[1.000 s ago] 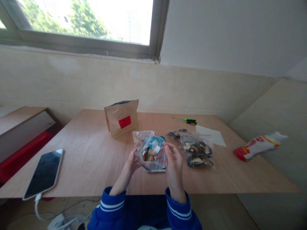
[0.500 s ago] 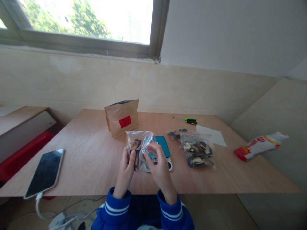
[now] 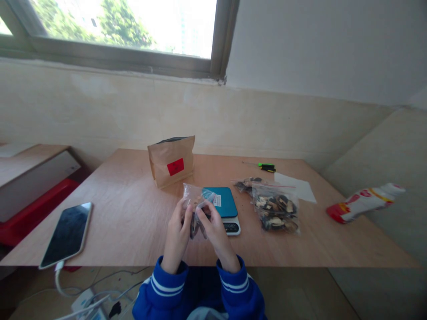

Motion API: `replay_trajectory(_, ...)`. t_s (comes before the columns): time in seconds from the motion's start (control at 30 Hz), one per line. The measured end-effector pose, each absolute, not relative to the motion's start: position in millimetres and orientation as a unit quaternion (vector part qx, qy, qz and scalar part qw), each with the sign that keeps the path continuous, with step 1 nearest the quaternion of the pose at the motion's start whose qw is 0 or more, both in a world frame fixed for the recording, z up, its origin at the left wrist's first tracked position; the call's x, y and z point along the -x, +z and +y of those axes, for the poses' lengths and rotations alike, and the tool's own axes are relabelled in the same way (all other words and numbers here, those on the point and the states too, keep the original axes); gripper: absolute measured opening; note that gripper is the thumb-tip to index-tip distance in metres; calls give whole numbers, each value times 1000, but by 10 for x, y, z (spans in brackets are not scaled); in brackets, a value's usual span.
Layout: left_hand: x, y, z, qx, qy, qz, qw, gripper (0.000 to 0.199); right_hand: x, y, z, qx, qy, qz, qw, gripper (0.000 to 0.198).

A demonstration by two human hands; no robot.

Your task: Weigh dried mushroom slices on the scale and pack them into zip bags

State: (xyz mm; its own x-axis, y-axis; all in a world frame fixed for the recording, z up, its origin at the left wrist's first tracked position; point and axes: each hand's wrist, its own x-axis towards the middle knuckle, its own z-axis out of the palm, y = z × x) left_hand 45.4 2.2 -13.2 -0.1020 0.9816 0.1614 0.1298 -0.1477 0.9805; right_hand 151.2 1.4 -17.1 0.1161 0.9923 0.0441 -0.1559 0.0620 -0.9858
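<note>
Between my two hands is a clear plastic bag (image 3: 193, 192) with dark dried mushroom pieces in its lower part. My left hand (image 3: 178, 226) grips its left side, thumb in front. My right hand (image 3: 213, 226) pinches the right side, fingers closed on the plastic. Just behind and to the right lies a kitchen scale (image 3: 227, 202) with a blue-green top and a dark display; the bag and my right hand cover its left part. Farther right, a filled zip bag of dried mushrooms (image 3: 276, 209) lies flat, overlapping another mushroom bag (image 3: 247, 184) behind it.
A brown paper pouch (image 3: 171, 162) with a red label stands at the back. Two screwdrivers (image 3: 266, 167) and a white paper sheet (image 3: 296, 186) lie back right. On the right edge is a red-and-white bottle (image 3: 363, 203); at left, a tablet (image 3: 66, 234) with a cable.
My right hand has come down and closer to my left, and the bag is now bunched between them. More of the scale, including its display, shows.
</note>
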Motion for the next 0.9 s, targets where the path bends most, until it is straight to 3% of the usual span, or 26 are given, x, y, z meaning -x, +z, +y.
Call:
replay_trajectory(0.6, -449, -264, 41, -465, 529, 583, 405, 44, -1578, -67, -72, 449, 568, -379, 577, 30)
replay_trajectory(0.9, -393, -424, 155, -378, 550, 568, 482, 63, -1484, -34, -56, 469, 570, -332, 588, 28)
